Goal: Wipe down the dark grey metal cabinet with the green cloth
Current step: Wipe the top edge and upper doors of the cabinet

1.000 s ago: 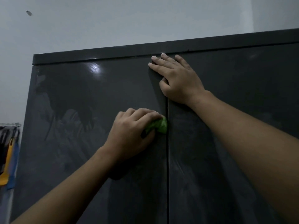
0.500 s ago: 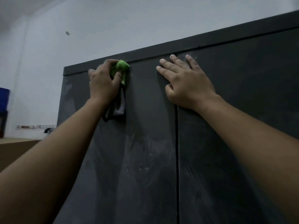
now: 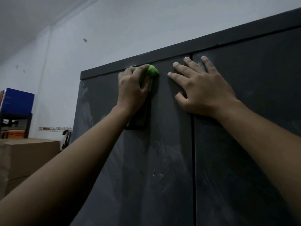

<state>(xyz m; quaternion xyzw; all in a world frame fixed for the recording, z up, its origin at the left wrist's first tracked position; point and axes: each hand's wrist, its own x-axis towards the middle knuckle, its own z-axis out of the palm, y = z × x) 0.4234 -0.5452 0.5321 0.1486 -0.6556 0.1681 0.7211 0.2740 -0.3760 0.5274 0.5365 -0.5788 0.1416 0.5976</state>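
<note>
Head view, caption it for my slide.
Left hand presses green cloth high on the dark cabinet; right hand flat across door seam.

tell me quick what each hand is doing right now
Left hand: fingers curled round the green cloth, pressing it to the cabinet door.
Right hand: open, flat on the cabinet across the door seam, holding nothing.
</note>
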